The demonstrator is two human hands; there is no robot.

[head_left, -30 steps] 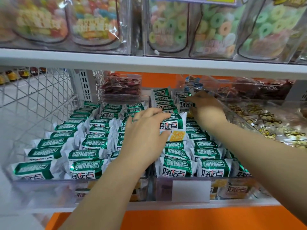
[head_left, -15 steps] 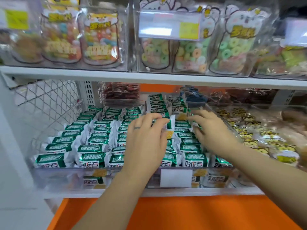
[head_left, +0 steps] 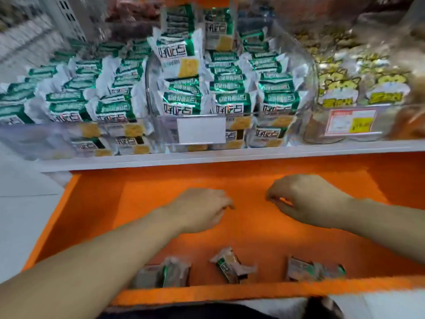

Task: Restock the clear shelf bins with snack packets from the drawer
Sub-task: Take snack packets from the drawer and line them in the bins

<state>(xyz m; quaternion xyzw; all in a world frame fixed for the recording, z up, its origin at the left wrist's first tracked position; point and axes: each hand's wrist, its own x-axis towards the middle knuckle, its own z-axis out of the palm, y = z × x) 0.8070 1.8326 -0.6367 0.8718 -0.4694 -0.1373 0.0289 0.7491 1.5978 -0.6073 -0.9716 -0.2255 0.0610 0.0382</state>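
The small green-and-white foil snack packets (head_left: 230, 264) left to restock lie on the floor of the open orange drawer (head_left: 147, 203), strung along its front wall: a pair at the drawer's front left (head_left: 165, 273), one tilted packet at its front middle, and another at its front right (head_left: 308, 270). Above the drawer's back wall, the clear plastic shelf bins (head_left: 46, 137) look nearly full of matching packets.

Both grips hover over the middle of the drawer and are released. The left grip (head_left: 202, 209) and the right grip (head_left: 303, 199) show loosely curled fingers, and I see nothing in either, though blur softens the fingertips. The packets sit nearer the drawer's front wall than either grip does, apart from both and not touched.

These packets should be very light, crinkly and slick, with a brittle cracker inside. Taking each across its flat body, or gathering several loosely, seems safer than squeezing hard or tugging a crimped end.
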